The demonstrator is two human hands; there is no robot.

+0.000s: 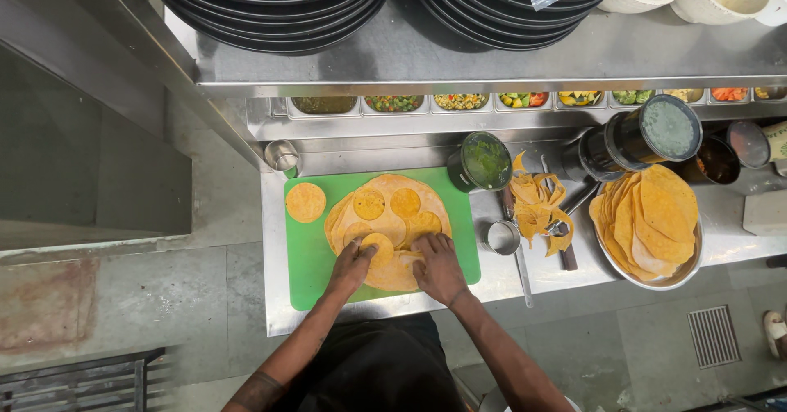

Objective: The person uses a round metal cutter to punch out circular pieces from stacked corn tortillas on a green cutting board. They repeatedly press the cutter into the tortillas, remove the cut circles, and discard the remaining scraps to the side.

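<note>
Both hands press flat on a stack of yellow flatbreads (pixel 392 223) lying on a green cutting board (pixel 305 264) on the steel desk (pixel 525 285). The left hand (pixel 354 266) has its fingers spread over a cut round disc (pixel 379 245), gripping nothing; the right hand (pixel 438 268) lies open on the stack's near edge. At ten o'clock from the stack sits another disc (pixel 306 202); at three o'clock, a metal ring cutter (pixel 499 236) and offcut strips (pixel 537 203).

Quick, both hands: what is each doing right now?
Left hand: open, fingers on a small round yellow flatbread disc.
Right hand: open, pressing the large flatbread stack.
</note>
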